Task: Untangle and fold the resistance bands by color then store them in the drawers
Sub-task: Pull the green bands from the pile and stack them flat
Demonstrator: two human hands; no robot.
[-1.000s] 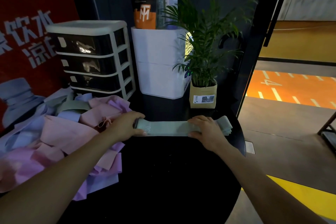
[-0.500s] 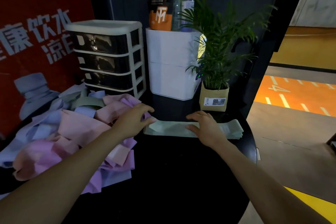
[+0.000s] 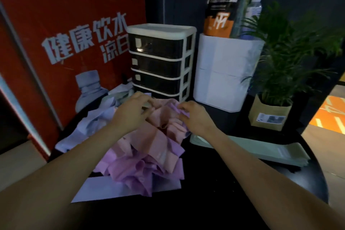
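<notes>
Both hands left the folded green band for the tangled pile; left hand and right hand loosely curled, grip unclear. Next: tease one color free.

Pink and purple bands, pale green folded band, black-and-white drawers

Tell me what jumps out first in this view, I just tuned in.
Both hands, left hand and right hand, reach into the tangled pile of pink, purple and pale blue bands at centre-left of the black table. Folded green bands lie flat to the right; the closed drawer unit stands behind.
</notes>
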